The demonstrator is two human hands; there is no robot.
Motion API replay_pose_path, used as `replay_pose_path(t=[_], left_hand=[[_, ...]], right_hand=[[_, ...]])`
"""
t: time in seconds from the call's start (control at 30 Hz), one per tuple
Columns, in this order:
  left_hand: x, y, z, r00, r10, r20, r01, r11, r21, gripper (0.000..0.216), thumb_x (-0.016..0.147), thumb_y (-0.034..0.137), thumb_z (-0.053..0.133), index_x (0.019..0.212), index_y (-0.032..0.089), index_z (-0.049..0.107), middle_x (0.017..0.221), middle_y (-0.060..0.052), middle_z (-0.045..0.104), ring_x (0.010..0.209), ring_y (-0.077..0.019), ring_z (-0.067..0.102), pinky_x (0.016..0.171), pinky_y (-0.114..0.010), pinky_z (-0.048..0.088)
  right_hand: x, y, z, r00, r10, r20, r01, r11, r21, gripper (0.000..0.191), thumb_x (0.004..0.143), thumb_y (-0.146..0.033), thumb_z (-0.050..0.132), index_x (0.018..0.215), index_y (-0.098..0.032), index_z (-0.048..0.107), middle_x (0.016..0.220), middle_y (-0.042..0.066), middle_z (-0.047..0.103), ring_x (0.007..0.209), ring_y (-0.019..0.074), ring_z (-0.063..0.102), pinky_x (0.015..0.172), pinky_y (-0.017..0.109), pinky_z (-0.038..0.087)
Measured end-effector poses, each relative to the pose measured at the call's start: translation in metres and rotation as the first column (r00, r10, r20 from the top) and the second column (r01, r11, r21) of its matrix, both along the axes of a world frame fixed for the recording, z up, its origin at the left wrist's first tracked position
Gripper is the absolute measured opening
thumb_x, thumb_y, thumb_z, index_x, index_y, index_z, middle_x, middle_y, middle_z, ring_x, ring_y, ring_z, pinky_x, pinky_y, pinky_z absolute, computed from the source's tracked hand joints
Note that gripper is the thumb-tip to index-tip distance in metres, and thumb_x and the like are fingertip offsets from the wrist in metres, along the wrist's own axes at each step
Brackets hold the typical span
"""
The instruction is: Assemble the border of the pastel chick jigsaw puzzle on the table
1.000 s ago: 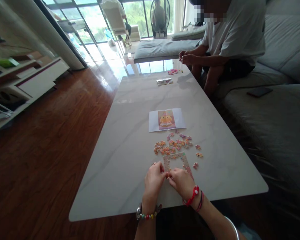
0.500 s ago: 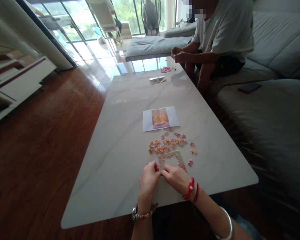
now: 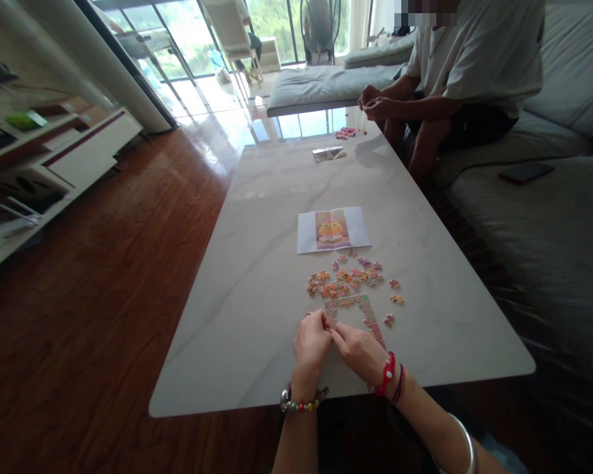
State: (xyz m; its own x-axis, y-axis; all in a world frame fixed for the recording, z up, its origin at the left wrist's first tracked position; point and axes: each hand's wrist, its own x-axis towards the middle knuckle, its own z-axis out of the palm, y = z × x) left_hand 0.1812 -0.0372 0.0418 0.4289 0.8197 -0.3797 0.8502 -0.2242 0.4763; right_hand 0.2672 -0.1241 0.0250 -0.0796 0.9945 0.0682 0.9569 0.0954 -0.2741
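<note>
On the near part of the table lies a partly joined jigsaw puzzle point(image 3: 375, 327), its border around an open middle. My left hand point(image 3: 312, 340) is closed in a pinch at the border's lower left corner. Beside it, my right hand point(image 3: 362, 351) is closed too, its fingertips meeting those of the left and covering the near edge. Whatever is between the fingertips is too small and hidden to make out. Loose jigsaw pieces point(image 3: 344, 282) lie heaped just beyond the border, and a few separate pieces point(image 3: 396, 299) lie to its right.
A creased picture sheet point(image 3: 333, 229) lies beyond the pieces on the white marbled table point(image 3: 237, 283). Farther back are a small packet point(image 3: 329, 153) and pink pieces point(image 3: 346, 132). Another person point(image 3: 474, 72) sits on the grey sofa point(image 3: 568, 178) with hands together. A phone-like dark object point(image 3: 526, 172) rests there.
The whole view has shifted, so the table appears farther right and slightly higher. Both hands have lifted or slid slightly away from me along the puzzle's left corner, fingertips still together.
</note>
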Motion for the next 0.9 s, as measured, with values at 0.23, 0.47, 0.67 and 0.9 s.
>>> replay_pose_path(t=[0.23,0.47,0.67,0.9], left_hand=[[0.000,0.000,0.000,1.000,0.005,0.021,-0.005,1.000,-0.022,0.007,0.061,0.012,0.048,0.060,0.018,0.046,0.062,0.001,0.053,0.059,-0.0109,0.046,0.053,-0.021,0.029],[0.001,0.001,0.000,1.000,0.013,0.007,-0.012,0.999,-0.031,0.007,0.061,0.011,0.047,0.059,0.018,0.047,0.062,0.001,0.054,0.059,-0.0106,0.046,0.052,-0.021,0.029],[0.003,0.001,0.003,1.000,0.008,-0.010,-0.008,1.000,-0.030,0.008,0.061,0.011,0.047,0.060,0.018,0.048,0.063,0.001,0.055,0.060,-0.0111,0.047,0.052,-0.021,0.028],[0.001,0.002,0.003,1.000,0.000,-0.004,0.000,0.999,-0.039,0.006,0.063,0.013,0.047,0.058,0.018,0.046,0.061,0.001,0.054,0.059,-0.0111,0.046,0.051,-0.021,0.027]], right_hand=[[-0.014,-0.002,-0.003,0.968,-0.224,-0.110,0.227,0.974,0.015,0.018,0.081,-0.004,0.040,0.084,-0.015,0.054,0.081,0.006,0.056,0.077,0.0155,0.054,0.068,0.026,0.045],[-0.006,0.002,-0.005,0.991,-0.130,-0.016,0.131,0.991,0.031,0.016,0.081,-0.007,0.040,0.083,-0.015,0.055,0.079,0.006,0.056,0.074,0.0164,0.052,0.064,0.027,0.043],[0.002,0.006,0.000,1.000,0.008,-0.025,-0.009,1.000,-0.025,0.019,0.082,-0.006,0.037,0.083,-0.013,0.055,0.080,0.007,0.056,0.075,0.0165,0.053,0.065,0.027,0.043],[0.007,0.010,0.013,0.998,-0.006,-0.061,-0.005,0.981,-0.191,0.021,0.082,-0.007,0.037,0.092,-0.011,0.055,0.084,0.008,0.057,0.072,0.0146,0.055,0.062,0.025,0.044]])
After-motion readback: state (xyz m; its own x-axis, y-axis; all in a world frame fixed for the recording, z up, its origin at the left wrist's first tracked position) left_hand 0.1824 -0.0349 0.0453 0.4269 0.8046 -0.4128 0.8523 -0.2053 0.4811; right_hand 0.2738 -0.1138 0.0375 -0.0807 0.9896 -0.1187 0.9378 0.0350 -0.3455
